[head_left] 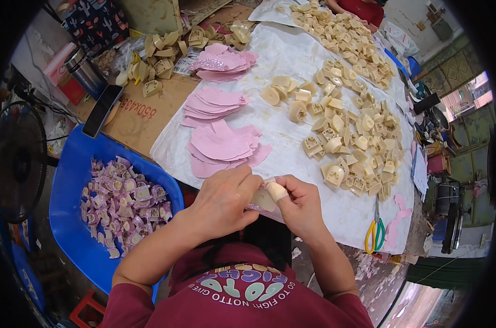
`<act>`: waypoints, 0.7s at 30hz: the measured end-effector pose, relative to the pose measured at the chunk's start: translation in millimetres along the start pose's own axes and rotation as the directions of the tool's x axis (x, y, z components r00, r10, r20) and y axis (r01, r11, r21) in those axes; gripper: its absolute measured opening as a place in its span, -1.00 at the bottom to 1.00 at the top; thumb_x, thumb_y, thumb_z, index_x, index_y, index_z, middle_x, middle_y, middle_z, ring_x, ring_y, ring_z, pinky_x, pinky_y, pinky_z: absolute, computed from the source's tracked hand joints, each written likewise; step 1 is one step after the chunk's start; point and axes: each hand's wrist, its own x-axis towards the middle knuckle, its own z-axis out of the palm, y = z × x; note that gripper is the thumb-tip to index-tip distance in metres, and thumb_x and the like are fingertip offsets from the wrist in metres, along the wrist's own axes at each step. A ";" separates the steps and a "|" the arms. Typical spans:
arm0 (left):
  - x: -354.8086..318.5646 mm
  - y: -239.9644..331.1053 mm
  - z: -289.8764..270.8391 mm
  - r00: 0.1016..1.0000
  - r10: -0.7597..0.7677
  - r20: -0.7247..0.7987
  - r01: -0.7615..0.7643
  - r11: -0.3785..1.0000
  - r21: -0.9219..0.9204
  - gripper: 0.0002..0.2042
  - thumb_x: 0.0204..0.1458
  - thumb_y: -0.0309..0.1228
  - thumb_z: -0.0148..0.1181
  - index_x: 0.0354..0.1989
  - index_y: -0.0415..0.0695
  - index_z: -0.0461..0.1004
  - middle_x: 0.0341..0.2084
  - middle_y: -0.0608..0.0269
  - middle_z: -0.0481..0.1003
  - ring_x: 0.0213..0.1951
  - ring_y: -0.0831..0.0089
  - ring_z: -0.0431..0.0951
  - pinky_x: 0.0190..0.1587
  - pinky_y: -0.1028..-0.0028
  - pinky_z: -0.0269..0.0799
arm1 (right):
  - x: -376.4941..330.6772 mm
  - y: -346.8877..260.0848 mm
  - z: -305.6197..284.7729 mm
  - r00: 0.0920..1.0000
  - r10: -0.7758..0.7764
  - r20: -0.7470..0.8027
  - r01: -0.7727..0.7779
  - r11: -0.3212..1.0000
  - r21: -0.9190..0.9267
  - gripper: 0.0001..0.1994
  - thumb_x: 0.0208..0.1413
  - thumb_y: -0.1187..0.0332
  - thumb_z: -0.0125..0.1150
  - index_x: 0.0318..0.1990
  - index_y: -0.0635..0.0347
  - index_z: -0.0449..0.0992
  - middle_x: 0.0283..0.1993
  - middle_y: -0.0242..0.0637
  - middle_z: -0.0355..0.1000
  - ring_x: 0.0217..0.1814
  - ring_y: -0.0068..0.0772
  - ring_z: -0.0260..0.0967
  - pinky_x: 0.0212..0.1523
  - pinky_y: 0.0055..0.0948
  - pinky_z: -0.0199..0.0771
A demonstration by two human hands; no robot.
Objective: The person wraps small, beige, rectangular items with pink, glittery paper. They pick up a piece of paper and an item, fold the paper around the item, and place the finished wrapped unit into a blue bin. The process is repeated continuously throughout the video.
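Close in front of my body, both hands are closed round a small cream shoe heel with glittery pink covering along its edge. My left hand grips it from the left, its fingers hiding much of the piece. From the other side my right hand pinches it, with a tan cover on the thumb. Just beyond the left hand lie stacks of pink cut pieces, one farther stack showing glitter. A large spread of bare cream heels covers the right part of the white sheet.
At lower left, a blue tub holds many pink-covered heels. Scissors with yellow and green handles rest at the table's right edge. A phone, steel flask and fan are on the left. Another person sits at the far end.
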 end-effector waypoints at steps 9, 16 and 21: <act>1.6 7.1 16.7 0.985 -0.122 -0.118 0.116 0.992 -0.055 -0.59 -0.36 -0.40 0.40 -0.28 -0.18 0.40 -0.56 0.14 0.47 -0.52 0.18 0.55 -0.50 0.29 0.42 | -0.8 13.0 6.4 0.987 -0.098 -0.129 0.107 0.993 0.059 -0.79 0.18 0.44 0.12 -0.10 0.35 0.55 -0.28 -0.37 0.54 -0.26 -0.66 0.39 -0.22 -0.62 0.39; 5.0 14.4 31.5 0.953 -0.203 -0.225 0.179 0.976 -0.125 -0.62 -0.30 -0.37 0.40 -0.32 -0.19 0.35 -0.64 0.11 0.47 -0.61 0.22 0.55 -0.57 0.35 0.42 | 2.9 18.4 2.5 0.992 -0.055 -0.115 0.092 0.932 0.350 -0.78 0.22 0.40 0.10 -0.08 0.36 0.54 -0.24 -0.35 0.53 -0.24 -0.64 0.41 -0.21 -0.59 0.42; 8.9 15.2 34.2 0.924 -0.296 -0.241 0.258 0.950 -0.177 -0.60 -0.28 -0.37 0.40 -0.32 -0.20 0.32 -0.70 0.11 0.44 -0.63 0.25 0.55 -0.58 0.35 0.41 | 11.7 17.0 -1.7 1.000 0.003 -0.029 0.012 0.855 0.519 -0.74 0.24 0.36 0.09 -0.07 0.38 0.53 -0.22 -0.32 0.53 -0.22 -0.59 0.44 -0.19 -0.58 0.42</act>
